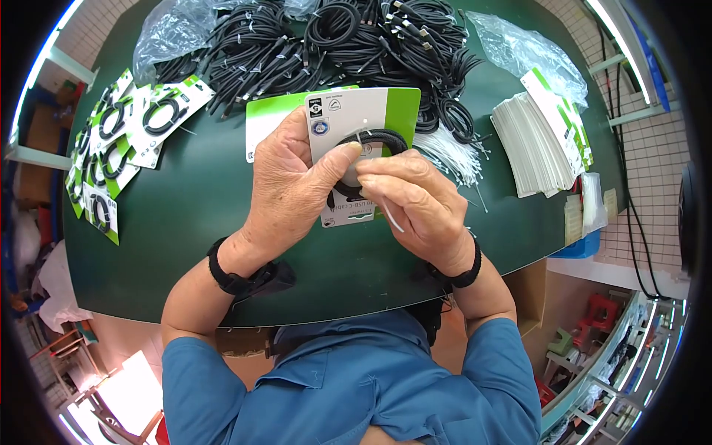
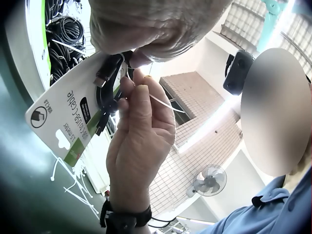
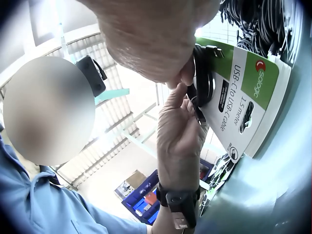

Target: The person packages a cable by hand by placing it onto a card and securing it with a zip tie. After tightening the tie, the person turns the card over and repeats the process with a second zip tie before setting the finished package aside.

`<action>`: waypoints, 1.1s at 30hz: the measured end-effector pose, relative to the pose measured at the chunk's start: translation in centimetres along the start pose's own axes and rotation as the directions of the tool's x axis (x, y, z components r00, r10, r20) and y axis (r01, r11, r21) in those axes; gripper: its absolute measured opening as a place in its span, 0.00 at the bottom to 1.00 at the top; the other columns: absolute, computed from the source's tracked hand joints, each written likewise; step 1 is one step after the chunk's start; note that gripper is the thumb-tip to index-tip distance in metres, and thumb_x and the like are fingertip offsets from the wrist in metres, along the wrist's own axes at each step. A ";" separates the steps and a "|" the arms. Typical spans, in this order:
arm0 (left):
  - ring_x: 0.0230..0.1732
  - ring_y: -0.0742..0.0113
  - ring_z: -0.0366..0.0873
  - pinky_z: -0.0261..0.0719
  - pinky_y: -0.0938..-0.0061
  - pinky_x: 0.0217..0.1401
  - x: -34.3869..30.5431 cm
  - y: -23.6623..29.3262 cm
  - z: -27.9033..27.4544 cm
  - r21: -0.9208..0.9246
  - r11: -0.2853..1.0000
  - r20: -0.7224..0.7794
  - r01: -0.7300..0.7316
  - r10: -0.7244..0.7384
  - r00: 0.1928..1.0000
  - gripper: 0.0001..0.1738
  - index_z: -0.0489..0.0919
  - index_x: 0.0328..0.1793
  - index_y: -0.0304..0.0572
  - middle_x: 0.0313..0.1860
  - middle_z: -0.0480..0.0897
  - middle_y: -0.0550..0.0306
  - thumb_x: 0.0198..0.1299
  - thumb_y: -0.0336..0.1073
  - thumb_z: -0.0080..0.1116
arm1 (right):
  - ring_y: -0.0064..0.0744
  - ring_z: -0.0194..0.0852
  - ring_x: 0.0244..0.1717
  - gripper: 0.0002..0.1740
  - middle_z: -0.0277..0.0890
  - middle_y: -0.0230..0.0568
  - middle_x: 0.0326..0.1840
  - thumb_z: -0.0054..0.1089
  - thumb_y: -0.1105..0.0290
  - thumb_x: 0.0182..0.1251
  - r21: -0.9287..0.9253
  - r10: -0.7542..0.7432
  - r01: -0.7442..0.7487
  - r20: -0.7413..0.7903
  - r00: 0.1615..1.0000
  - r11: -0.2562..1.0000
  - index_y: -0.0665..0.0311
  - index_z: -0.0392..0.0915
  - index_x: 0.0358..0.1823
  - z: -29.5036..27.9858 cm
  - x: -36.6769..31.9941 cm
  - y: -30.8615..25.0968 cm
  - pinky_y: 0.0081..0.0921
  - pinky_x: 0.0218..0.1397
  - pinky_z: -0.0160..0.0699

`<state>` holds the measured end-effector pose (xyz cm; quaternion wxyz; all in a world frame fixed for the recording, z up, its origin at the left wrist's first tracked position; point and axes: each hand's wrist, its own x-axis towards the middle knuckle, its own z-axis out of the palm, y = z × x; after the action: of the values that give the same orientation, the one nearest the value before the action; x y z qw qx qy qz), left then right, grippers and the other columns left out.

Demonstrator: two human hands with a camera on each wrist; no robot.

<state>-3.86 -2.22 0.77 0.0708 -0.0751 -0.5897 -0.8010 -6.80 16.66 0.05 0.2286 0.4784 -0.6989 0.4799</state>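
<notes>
The left hand (image 1: 285,178) grips a white and green printed card (image 1: 400,104) by its left side, its thumb on a coiled black cable (image 1: 389,139) lying against the card. Thumb and fingers of the right hand (image 1: 423,200) pinch a thin white tie (image 1: 393,218) at the coil. In the left wrist view the tie (image 2: 165,104) sticks out past the right fingertips, and black connectors (image 2: 108,73) lie on the card (image 2: 58,109). The right wrist view shows the coil (image 3: 204,78) against the card's printed face (image 3: 239,92).
Behind the hands lie a pile of black cables (image 1: 334,44), another card (image 1: 256,122) and loose white ties (image 1: 449,152). Cards with cables (image 1: 111,141) lie at the left, a stack of cards (image 1: 530,141) at the right. Clear plastic bags (image 1: 174,33) lie at the back.
</notes>
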 end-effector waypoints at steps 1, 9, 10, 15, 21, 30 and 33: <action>0.56 0.69 0.87 0.86 0.73 0.61 0.0 0.0 0.0 0.002 1.000 -0.001 0.002 -0.002 1.000 0.23 0.76 0.71 0.27 0.59 0.87 0.50 0.71 0.22 0.62 | 0.42 0.89 0.44 0.17 0.89 0.51 0.49 0.73 0.88 0.61 -0.029 -0.024 0.024 0.000 1.000 0.999 0.68 0.85 0.50 0.0 0.0 0.1 0.33 0.44 0.88; 0.53 0.71 0.86 0.86 0.74 0.59 -0.6 -0.7 0.5 0.069 0.998 0.012 -0.001 0.001 1.000 0.21 0.78 0.68 0.29 0.55 0.88 0.53 0.70 0.25 0.65 | 0.40 0.89 0.42 0.16 0.88 0.48 0.45 0.75 0.88 0.59 -0.094 -0.017 0.022 0.055 0.998 0.995 0.70 0.86 0.48 -1.3 0.6 -0.6 0.29 0.43 0.87; 0.52 0.71 0.86 0.86 0.74 0.58 -0.7 -0.9 0.6 0.072 0.997 0.014 -0.005 0.004 1.000 0.21 0.79 0.67 0.29 0.54 0.88 0.53 0.70 0.26 0.65 | 0.40 0.89 0.42 0.16 0.88 0.48 0.45 0.75 0.88 0.59 -0.095 -0.014 0.020 0.059 0.998 0.995 0.70 0.86 0.48 -1.3 0.5 -0.7 0.29 0.43 0.87; 0.52 0.70 0.86 0.86 0.73 0.57 -1.1 -1.4 1.0 0.128 0.992 0.023 0.002 -0.005 1.000 0.20 0.80 0.66 0.29 0.53 0.89 0.52 0.70 0.27 0.66 | 0.36 0.87 0.39 0.13 0.89 0.44 0.40 0.76 0.85 0.60 0.098 0.239 -0.226 -0.157 0.958 0.969 0.69 0.86 0.45 -0.6 0.5 -0.7 0.27 0.39 0.85; 0.52 0.69 0.86 0.86 0.72 0.57 -1.1 -1.8 1.0 0.139 0.990 0.040 0.000 -0.006 0.999 0.20 0.80 0.65 0.29 0.52 0.88 0.52 0.69 0.27 0.67 | 0.36 0.88 0.40 0.13 0.89 0.43 0.39 0.74 0.85 0.64 -0.111 0.070 -0.081 -0.104 0.992 0.991 0.69 0.85 0.48 -1.5 1.1 0.8 0.28 0.41 0.84; 0.52 0.70 0.86 0.87 0.72 0.57 -1.0 -2.0 0.9 0.153 0.988 0.024 0.010 -0.014 1.000 0.20 0.80 0.65 0.28 0.52 0.89 0.51 0.68 0.26 0.66 | 0.36 0.86 0.39 0.16 0.88 0.41 0.41 0.77 0.84 0.60 -0.252 -0.096 0.076 -0.065 0.993 0.965 0.65 0.87 0.48 -1.7 1.0 2.0 0.27 0.40 0.83; 0.51 0.70 0.86 0.87 0.72 0.57 -0.9 -1.7 1.0 0.121 0.992 0.019 0.029 -0.031 0.999 0.20 0.80 0.65 0.28 0.52 0.89 0.51 0.68 0.25 0.66 | 0.37 0.82 0.38 0.19 0.82 0.37 0.42 0.77 0.82 0.54 -0.270 -0.163 0.157 -0.002 0.987 0.950 0.63 0.90 0.49 -2.2 0.7 1.7 0.30 0.38 0.83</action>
<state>-3.33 -0.75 -0.72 0.0569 -0.0701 -0.6387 -0.7641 -8.91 18.44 0.76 0.3381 0.4920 -0.7138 0.3662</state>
